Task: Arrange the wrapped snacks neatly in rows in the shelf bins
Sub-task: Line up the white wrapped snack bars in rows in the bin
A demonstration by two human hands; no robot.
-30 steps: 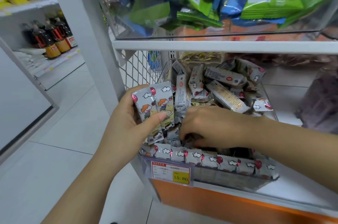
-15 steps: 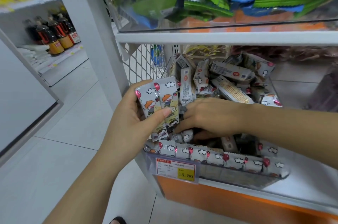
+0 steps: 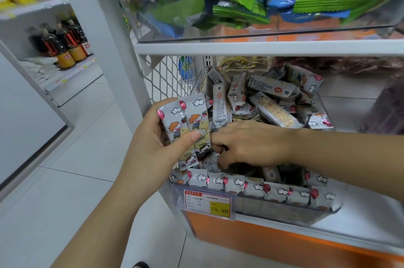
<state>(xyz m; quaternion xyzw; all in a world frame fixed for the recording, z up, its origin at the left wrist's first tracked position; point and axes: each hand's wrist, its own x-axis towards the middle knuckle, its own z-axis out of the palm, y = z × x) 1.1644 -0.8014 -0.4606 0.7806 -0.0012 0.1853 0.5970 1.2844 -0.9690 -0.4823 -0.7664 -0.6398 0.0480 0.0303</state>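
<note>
Snacks [image 3: 272, 112] loose in bin [image 3: 284, 211]; left hand [image 3: 150, 147] pinches 2 packs [image 3: 185, 127], right hand [image 3: 251, 145] curls into pile, hold unclear: pick 1, stand it behind front row [image 3: 251, 188].

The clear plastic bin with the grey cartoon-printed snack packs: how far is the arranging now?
Done: one row of grey cartoon-printed snack packs stands upright behind the front wall of the clear plastic bin. In hand: the left hand holds two more packs, and the right hand reaches into the bin; what it grips is hidden. Left: the jumbled pile at the back.
</note>
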